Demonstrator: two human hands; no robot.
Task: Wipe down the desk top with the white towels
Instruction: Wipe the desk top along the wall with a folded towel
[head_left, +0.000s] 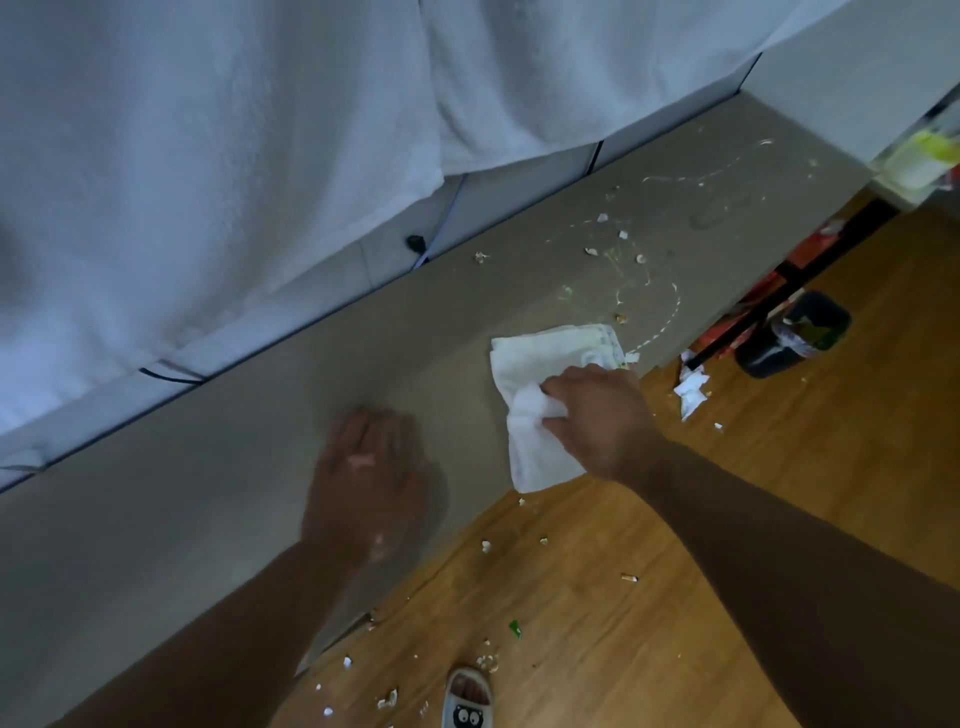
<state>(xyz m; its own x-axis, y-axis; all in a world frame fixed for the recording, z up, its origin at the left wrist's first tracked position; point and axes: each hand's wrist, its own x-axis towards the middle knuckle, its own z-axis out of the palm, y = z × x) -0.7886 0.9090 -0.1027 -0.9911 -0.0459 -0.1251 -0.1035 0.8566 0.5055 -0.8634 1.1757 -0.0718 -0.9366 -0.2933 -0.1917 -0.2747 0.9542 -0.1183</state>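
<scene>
A grey desk top (218, 467) runs diagonally from lower left to upper right. My right hand (597, 421) grips a crumpled white towel (540, 374) lying at the desk's front edge; the towel's far corner is stained yellowish. Beyond it the desk carries white smears (670, 317), greenish spots and small crumbs (602, 249). My left hand (369, 478) rests on the desk with fingers together and holds nothing; it looks blurred.
Large white towels (234, 156) hang over the white wall panels behind the desk. The wooden floor (649, 597) is littered with scraps. A dark bin (795, 332), crumpled paper (691, 389) and my slippered foot (467, 696) are below the desk edge.
</scene>
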